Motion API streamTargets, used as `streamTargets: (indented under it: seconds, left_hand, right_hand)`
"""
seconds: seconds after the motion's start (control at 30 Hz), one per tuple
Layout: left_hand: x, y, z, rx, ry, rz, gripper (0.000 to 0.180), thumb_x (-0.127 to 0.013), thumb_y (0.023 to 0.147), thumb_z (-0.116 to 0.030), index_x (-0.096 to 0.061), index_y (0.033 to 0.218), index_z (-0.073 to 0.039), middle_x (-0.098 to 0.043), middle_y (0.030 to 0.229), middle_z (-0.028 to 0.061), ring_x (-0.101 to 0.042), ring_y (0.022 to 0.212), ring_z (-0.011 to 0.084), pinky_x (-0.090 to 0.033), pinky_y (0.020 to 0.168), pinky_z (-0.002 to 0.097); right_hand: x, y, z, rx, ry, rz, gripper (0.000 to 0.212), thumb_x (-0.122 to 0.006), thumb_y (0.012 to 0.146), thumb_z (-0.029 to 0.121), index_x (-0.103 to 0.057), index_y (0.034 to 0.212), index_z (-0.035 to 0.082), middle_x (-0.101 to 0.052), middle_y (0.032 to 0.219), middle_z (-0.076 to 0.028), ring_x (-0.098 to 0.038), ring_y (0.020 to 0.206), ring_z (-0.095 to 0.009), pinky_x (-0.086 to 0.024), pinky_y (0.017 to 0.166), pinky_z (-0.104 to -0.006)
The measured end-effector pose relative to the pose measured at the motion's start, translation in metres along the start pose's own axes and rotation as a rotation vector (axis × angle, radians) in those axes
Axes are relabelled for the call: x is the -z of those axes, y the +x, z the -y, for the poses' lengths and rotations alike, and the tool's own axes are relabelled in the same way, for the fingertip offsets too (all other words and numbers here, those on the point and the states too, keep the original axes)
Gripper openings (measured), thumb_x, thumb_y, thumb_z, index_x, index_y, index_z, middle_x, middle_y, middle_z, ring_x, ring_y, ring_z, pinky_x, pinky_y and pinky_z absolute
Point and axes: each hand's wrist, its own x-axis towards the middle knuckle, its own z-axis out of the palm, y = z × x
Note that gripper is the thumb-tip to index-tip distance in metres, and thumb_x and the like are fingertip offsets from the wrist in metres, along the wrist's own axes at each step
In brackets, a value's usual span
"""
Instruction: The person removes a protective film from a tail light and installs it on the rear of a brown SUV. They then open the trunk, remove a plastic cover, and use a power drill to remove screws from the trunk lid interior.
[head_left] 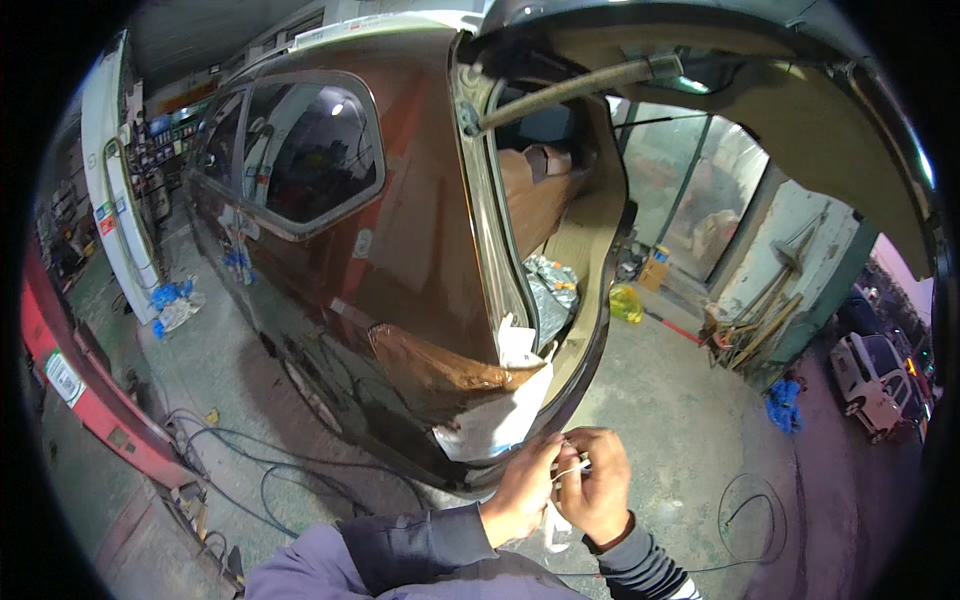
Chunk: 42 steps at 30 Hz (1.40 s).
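Observation:
My left hand [522, 500] and my right hand [600, 490] meet low in the middle, fingers pinched together. Between them is a thin white strip [553, 520], part of which dangles below the fingers; what it is made of I cannot tell. Just beyond my hands is the rear corner of a brown car [420, 200]. Its tailgate [840, 130] is raised. A white sheet [490, 425] covers the corner where the tail lamp would sit, under a patch of brown, wrinkled covering [430, 365]. A smaller white piece [517, 342] sits at the opening's edge.
Dark hoses [330, 468] snake over the floor at left, near a red lift post base [90, 370]. A coiled cable [752, 525] lies at right. Long-handled tools [770, 300] lean on the wall. A silver bundle [550, 295] is inside the boot. A white vehicle [870, 375] stands outside.

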Motion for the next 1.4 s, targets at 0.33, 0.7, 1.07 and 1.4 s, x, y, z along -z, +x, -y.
streamTargets:
  seconds: [0.33,0.7,1.07,1.4]
  left_hand:
    - [0.036,-0.013,0.087,-0.005,0.169,-0.188,0.035,-0.06,0.106,-0.046,-0.053,0.102,-0.012,-0.049,0.069,-0.002,-0.044,0.051,0.0069,-0.034,0.043,0.0252]
    - [0.079,-0.066,0.076,-0.11,0.35,-0.38,0.027,-0.069,0.1,-0.014,-0.05,0.081,-0.012,-0.051,0.069,-0.0019,-0.045,0.054,0.0062,-0.036,0.047,0.0251]
    - [0.129,-0.056,0.057,-0.173,0.61,-0.361,0.037,-0.073,0.1,-0.019,-0.054,0.07,-0.008,-0.052,0.066,-0.0038,-0.045,0.057,0.006,-0.037,0.053,0.0257]
    - [0.123,-0.012,0.047,-0.35,0.731,-0.399,0.038,-0.076,0.094,-0.012,-0.048,0.07,-0.005,-0.068,0.083,0.0082,-0.065,0.078,0.0147,-0.049,0.066,0.0302]
  right_hand:
    - [0.036,-0.071,-0.081,-0.278,0.561,0.759,0.042,-0.079,0.084,0.014,-0.066,0.122,0.003,-0.07,0.111,-0.016,-0.069,0.103,-0.034,-0.056,0.089,-0.0409]
    - [-0.088,0.097,-0.152,-0.17,0.369,0.236,0.031,-0.08,0.089,0.022,-0.074,0.108,-0.001,-0.073,0.096,-0.019,-0.073,0.082,-0.028,-0.057,0.075,-0.0377]
    - [-0.16,0.141,-0.166,0.076,0.048,0.137,0.013,-0.07,0.091,0.012,-0.068,0.095,0.0,-0.07,0.096,-0.02,-0.068,0.088,-0.04,-0.055,0.078,-0.0469]
    - [-0.115,0.099,-0.194,-0.125,0.437,0.265,0.008,-0.066,0.093,0.003,-0.058,0.09,0.0,-0.067,0.079,-0.012,-0.066,0.07,-0.019,-0.053,0.066,-0.0334]
